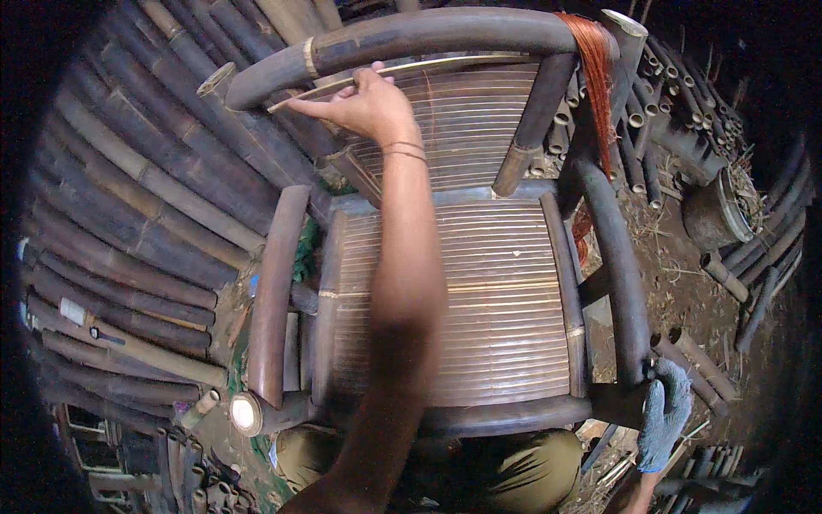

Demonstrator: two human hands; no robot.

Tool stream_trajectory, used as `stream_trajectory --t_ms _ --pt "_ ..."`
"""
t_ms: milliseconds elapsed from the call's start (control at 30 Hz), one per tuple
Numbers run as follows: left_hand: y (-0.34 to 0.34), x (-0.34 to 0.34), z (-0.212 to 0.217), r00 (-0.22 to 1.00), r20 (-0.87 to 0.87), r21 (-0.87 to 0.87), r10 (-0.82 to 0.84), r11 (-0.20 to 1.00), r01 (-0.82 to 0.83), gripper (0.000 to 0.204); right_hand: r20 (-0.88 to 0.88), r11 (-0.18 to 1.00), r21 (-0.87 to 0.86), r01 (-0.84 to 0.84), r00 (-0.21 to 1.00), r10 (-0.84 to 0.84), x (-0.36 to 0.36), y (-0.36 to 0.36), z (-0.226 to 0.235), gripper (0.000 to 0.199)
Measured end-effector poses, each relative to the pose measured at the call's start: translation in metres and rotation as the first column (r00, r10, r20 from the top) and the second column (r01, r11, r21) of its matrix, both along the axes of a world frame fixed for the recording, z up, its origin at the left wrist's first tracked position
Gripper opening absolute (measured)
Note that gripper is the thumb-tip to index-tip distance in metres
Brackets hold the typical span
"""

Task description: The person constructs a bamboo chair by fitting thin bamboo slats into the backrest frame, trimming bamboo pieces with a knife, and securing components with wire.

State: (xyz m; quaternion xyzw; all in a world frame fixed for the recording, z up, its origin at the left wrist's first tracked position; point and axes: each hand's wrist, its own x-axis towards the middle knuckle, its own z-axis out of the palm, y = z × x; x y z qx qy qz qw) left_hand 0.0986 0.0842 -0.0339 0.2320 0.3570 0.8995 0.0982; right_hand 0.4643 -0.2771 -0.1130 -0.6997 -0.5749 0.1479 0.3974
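Observation:
A dark bamboo chair (454, 418) stands before me, its seat (497, 343) and backrest (471, 128) made of thin slats. My left hand (372, 107), bare, is up at the backrest. Its fingers and thumb close on a long, thin bamboo strip (462, 63), which lies just under the curved top rail (428, 32). My right hand (664, 415), in a grey-blue knit glove, curls around the front end of the right armrest (623, 274). Part of its grip is hidden behind the glove.
Orange-red cord (591, 68) hangs over the top rail's right end. Bamboo poles (154, 180) are stacked at left. Cut tubes (655, 94) lie at back right, near a bucket (719, 210) of scraps. Two short tubes (698, 368) lie beside the gloved hand.

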Motion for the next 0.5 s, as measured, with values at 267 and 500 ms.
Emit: stream_trajectory --t_ms 267,500 --pt "-0.014 0.017 0.002 0.987 0.028 0.051 -0.155 0.987 0.154 0.097 -0.005 1.000 -0.023 0.005 1.000 -0.005 0.006 -0.007 -0.006 0.020" --pt "-0.018 -0.002 -0.006 0.957 0.037 0.110 -0.287 0.953 0.282 0.093 0.017 0.999 -0.037 -0.023 1.000 0.024 0.003 -0.002 0.001 0.023"
